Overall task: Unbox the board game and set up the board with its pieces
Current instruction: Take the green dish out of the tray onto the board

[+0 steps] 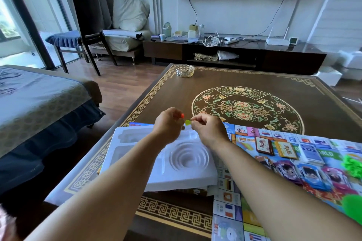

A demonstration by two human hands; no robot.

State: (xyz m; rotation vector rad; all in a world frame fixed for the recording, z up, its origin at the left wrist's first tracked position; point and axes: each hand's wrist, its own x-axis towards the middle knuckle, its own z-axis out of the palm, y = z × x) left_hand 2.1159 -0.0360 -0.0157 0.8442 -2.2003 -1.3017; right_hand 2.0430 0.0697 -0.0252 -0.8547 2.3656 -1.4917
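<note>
Sorting small playing pieces above the white tray (137, 164), the left hand (168, 127) is pinching an orange piece (182, 116) and the right hand (209, 128) a green piece (187, 122), probably next needing careful placement on the unfolded board (231, 209) alongside.

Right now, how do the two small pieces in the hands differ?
The orange piece is held in the left hand; the green piece is pinched by the right hand. The orange piece sits higher and is mostly hidden by fingers; the green piece shows more, in the gap between the hands. Both are small and held above the white tray.
</note>
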